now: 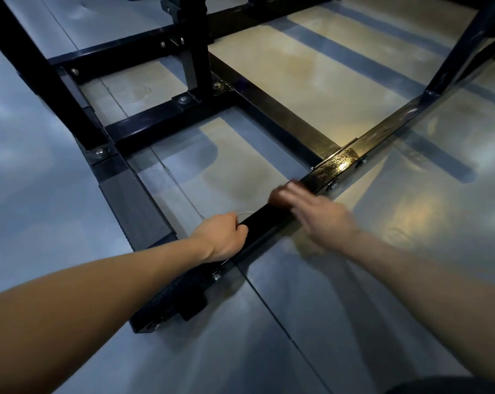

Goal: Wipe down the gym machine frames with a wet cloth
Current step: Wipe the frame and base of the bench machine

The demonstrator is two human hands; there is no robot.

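Left hand (223,237): fingers curled into a fist at the near stretch of the black frame bar (257,223), knuckles against its side; a thin pale wire loop (246,213) shows at the fist. Can't tell if the grip holds anything.

Right hand (317,211), further along the same bar: motion-blurred, fingers wrapped over a dark brown cloth (280,196) pressed on the bar's top face. Beyond that grip, a bolted joint plate (337,162) glints. Glossy grey floor (354,294) under both forearms.
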